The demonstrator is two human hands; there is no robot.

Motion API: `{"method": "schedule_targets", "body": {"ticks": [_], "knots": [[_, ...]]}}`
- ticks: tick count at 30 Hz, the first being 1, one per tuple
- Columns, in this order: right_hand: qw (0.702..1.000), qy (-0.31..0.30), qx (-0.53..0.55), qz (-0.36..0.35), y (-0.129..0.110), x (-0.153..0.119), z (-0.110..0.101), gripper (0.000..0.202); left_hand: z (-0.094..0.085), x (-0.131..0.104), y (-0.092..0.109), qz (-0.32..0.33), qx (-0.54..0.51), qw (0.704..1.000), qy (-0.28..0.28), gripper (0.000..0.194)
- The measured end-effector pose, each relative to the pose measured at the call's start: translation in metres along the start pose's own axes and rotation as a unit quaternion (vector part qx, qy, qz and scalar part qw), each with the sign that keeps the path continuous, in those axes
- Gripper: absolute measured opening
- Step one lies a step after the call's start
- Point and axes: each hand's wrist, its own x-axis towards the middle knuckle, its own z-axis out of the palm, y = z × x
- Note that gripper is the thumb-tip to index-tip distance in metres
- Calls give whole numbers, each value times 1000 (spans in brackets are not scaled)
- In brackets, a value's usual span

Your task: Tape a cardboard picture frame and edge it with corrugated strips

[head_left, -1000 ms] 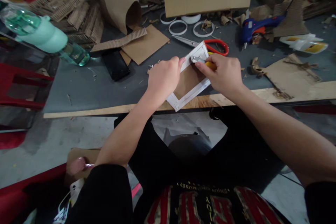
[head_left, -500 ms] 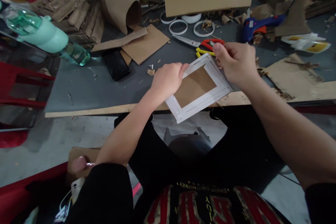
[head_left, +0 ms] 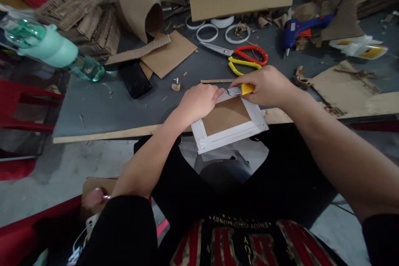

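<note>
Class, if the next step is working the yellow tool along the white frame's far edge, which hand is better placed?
Probably the right hand: it holds the yellow tool at the far edge of the white frame. The left hand grips the frame's left side, so it seems better suited to steadying.

Bare forearms [head_left: 321, 141] converge forward; left hand [head_left: 198, 102] and right hand [head_left: 269, 86] grip close together, backs up, fingers [head_left: 246, 78] bent.

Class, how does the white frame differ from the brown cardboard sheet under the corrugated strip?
The white frame borders a brown center; the brown cardboard sheet is plain. The left hand holds the frame; the corrugated strip partly covers the sheet. The frame overhangs the table; the sheet doesn't. Both look flat.
</note>
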Motion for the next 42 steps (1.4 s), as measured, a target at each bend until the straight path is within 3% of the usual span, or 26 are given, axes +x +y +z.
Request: {"method": "schedule_targets", "body": {"ticks": [12,15,18,20,22,24,26,27,28,29,30,31,33,34,35,37,42], "knots": [[998,48,-33,24,-10,-2,2,45,-4,-1,1,6,-13,1000,-5,46],[995,89,-32,34,-8,-2,6,45,-4,-1,0,12,-21,1000,9,46],[983,176,13,48,-4,-2,7,40,-4,-1,-1,10,-35,999,21,47],[957,273,65,69,-1,0,5,25,-4,-1,-1,-2,-36,999,32,49],[910,389,110,93,3,4,0,12,-4,-1,-1,-20,-23,999,43,50],[847,504,137,97,9,7,-6,22,-4,-1,-1,-34,-2,998,47,48],[806,563,167,76,15,8,-13,30,-3,-1,-1,-42,15,998,49,46],[815,546,185,60,17,6,-17,32,-2,0,-1,-46,20,997,51,46],[848,486,206,47,19,3,-21,33,-2,0,-2,-49,23,997,55,46],[904,371,210,23,20,0,-24,33,-1,1,-2,-53,24,997,60,46],[956,216,200,-2,20,-4,-27,29,-1,1,-3,-55,24,996,66,46],[981,61,184,-27,20,-8,-30,24,-1,2,-3,-57,22,996,73,45],[969,-165,177,-52,18,-12,-33,19,0,2,-4,-61,18,994,83,44],[955,-227,184,-56,16,-13,-33,21,1,2,-4,-64,17,994,88,44],[945,-256,196,-56,14,-13,-33,24,1,2,-5,-67,15,993,93,44],[948,-230,215,-51,9,-11,-32,34,3,2,-5,-68,11,992,103,44],[986,9,166,-21,-1,-7,-24,51,5,2,-4,-56,-1,991,120,46]]}}
